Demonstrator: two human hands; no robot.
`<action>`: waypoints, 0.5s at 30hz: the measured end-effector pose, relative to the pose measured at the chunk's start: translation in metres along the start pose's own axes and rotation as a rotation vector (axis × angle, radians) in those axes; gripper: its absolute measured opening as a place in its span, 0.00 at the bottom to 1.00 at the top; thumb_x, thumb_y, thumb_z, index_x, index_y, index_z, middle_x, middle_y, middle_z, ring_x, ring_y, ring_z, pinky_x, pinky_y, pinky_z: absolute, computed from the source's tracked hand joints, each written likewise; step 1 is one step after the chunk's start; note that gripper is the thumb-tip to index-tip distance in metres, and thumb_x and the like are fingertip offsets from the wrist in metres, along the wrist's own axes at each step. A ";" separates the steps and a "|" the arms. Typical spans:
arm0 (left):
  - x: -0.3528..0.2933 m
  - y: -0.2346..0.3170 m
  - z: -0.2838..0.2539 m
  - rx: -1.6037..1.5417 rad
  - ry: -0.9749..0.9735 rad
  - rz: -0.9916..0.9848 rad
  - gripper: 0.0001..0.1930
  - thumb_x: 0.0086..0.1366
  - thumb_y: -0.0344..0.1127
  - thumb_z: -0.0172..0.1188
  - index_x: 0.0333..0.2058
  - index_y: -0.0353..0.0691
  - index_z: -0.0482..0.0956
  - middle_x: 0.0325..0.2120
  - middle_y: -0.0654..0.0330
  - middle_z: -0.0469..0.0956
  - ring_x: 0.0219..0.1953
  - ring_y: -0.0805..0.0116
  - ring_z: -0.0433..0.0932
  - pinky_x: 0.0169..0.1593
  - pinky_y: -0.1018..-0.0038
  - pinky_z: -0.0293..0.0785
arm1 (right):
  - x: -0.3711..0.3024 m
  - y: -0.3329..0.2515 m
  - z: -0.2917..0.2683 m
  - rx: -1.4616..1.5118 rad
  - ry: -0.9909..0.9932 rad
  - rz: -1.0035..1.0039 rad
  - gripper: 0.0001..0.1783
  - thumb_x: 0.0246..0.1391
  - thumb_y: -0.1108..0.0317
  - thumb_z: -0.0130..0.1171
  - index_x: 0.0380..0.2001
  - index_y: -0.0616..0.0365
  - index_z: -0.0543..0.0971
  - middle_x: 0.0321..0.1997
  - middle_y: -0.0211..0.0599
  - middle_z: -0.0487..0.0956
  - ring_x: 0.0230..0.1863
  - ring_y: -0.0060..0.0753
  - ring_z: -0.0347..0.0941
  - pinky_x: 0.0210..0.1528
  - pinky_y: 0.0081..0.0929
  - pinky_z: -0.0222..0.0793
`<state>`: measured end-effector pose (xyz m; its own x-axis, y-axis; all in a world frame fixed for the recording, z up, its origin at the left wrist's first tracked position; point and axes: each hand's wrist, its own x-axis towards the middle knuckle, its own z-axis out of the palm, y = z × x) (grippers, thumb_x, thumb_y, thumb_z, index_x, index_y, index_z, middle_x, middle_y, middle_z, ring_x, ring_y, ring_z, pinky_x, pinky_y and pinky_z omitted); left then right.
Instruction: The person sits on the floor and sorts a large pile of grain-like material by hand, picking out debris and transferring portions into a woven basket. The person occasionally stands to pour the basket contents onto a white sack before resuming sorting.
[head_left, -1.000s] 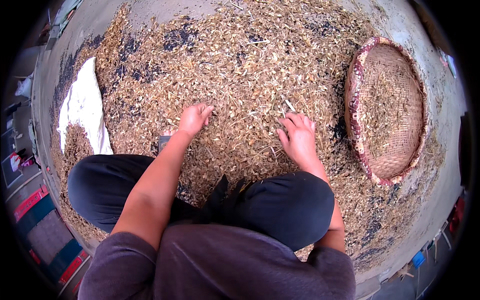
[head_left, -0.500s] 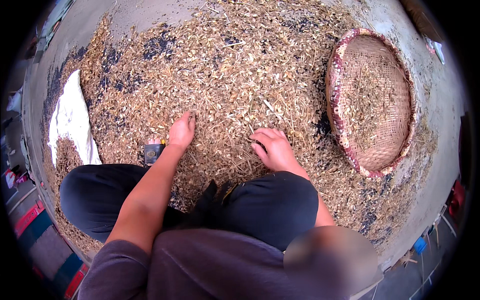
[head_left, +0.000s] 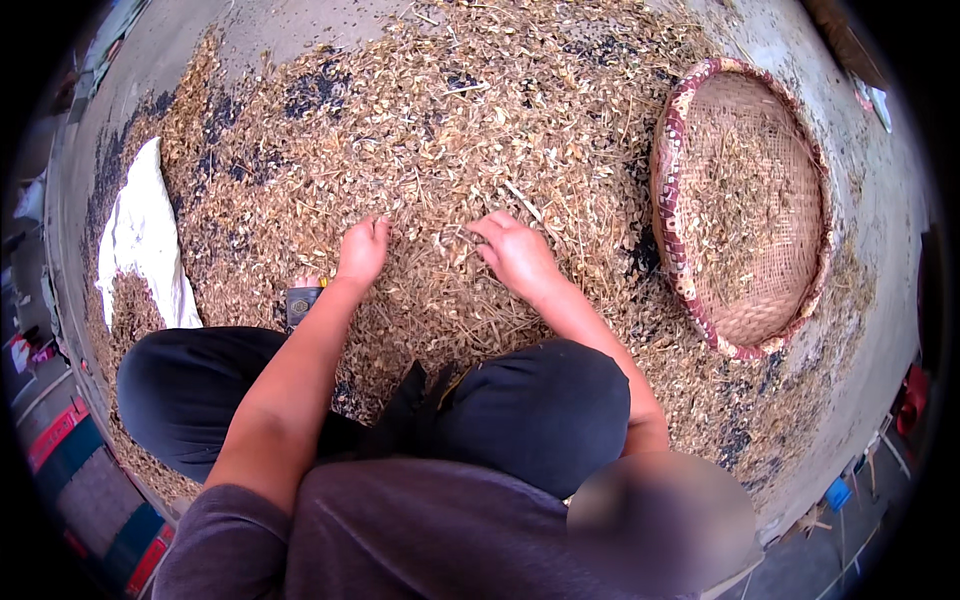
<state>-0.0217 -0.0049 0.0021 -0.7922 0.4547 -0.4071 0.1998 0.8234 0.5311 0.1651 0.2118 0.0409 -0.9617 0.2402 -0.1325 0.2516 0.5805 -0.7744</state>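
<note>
A wide spread of dry, pale brown husks and stalks lies before me, with patches of small black seeds showing through. Just above the husks, my left hand has its thumb and fingers closed together; whatever lies between them is too small to make out. My right hand hovers over the husks to its right, back upward, its fingertips drawn into a pinch. Something thin and pale seems to be at those fingertips, but I cannot tell what. A longer pale stalk rests just beyond the right hand.
On the right, a round woven basket with a patterned cloth rim holds some husks. A white sack lies at the left, partly covered by husks. My bent knees and a sandalled foot are close to my hands. Grey concrete borders the pile.
My right hand has moved forward and left across the husks, closer to the left hand, and its fingers have drawn together. The left hand has barely shifted.
</note>
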 end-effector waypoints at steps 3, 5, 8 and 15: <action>0.004 -0.017 0.004 -0.035 0.028 0.063 0.16 0.70 0.41 0.48 0.41 0.31 0.75 0.28 0.43 0.81 0.34 0.41 0.80 0.44 0.52 0.74 | -0.019 -0.008 0.005 0.050 -0.086 -0.122 0.15 0.53 0.70 0.61 0.46 0.50 0.81 0.41 0.39 0.80 0.40 0.44 0.80 0.43 0.38 0.78; 0.002 -0.020 0.005 0.055 0.047 0.080 0.15 0.69 0.39 0.48 0.42 0.30 0.74 0.28 0.41 0.80 0.34 0.39 0.80 0.44 0.52 0.74 | -0.028 -0.009 -0.002 0.125 -0.093 -0.114 0.14 0.54 0.69 0.60 0.45 0.50 0.81 0.40 0.39 0.81 0.39 0.44 0.80 0.42 0.39 0.78; -0.004 -0.013 0.004 0.091 -0.094 0.060 0.14 0.69 0.38 0.49 0.41 0.31 0.73 0.26 0.39 0.79 0.34 0.37 0.79 0.43 0.52 0.74 | -0.022 -0.006 -0.017 0.105 0.069 -0.005 0.13 0.55 0.69 0.60 0.45 0.51 0.81 0.40 0.40 0.81 0.39 0.44 0.80 0.42 0.39 0.78; -0.015 0.018 -0.009 0.035 -0.162 0.001 0.18 0.69 0.47 0.53 0.31 0.38 0.80 0.24 0.49 0.81 0.28 0.52 0.80 0.37 0.60 0.75 | 0.060 0.009 -0.036 -0.212 0.345 -0.169 0.17 0.57 0.69 0.60 0.50 0.55 0.80 0.52 0.38 0.80 0.55 0.39 0.74 0.60 0.37 0.72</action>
<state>-0.0111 0.0001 0.0244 -0.6896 0.5015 -0.5225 0.2223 0.8332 0.5064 0.1140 0.2595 0.0480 -0.9077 0.3525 0.2276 0.1450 0.7726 -0.6182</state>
